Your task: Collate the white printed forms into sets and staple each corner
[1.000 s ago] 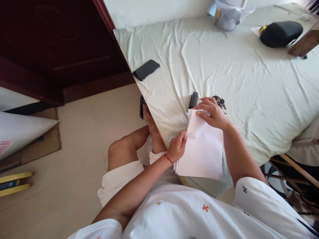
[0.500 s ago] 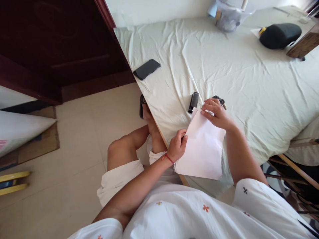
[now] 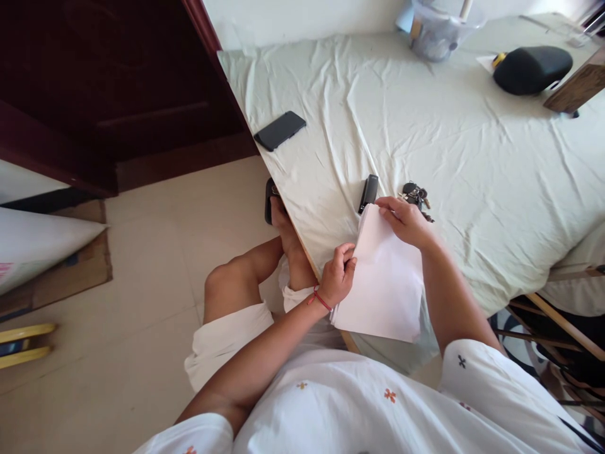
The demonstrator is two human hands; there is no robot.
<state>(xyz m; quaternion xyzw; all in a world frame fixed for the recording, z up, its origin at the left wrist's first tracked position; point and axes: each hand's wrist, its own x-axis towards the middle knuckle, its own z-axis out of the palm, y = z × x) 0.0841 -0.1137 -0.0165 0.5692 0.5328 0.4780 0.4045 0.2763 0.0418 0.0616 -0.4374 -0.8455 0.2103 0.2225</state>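
A stack of white paper sheets lies at the table's near corner, its left edge slightly uneven. My left hand, with a red string at the wrist, is closed on the stack's left edge, thumb on top. At the far edge my right hand pinches the sheets near their upper left corner, fingers behind and thumb in front. A black stapler rests just beyond that corner. Right of it, partly behind my right hand, is a bunch of keys.
A black phone lies by the table's left edge on the pale cloth. Farther back stand a clear plastic bucket, a black rounded case and a wooden block. A yellow-handled object is on the floor.
My right hand has slid left along the paper's far edge toward the corner, uncovering more of the keys. The left hand keeps its hold.
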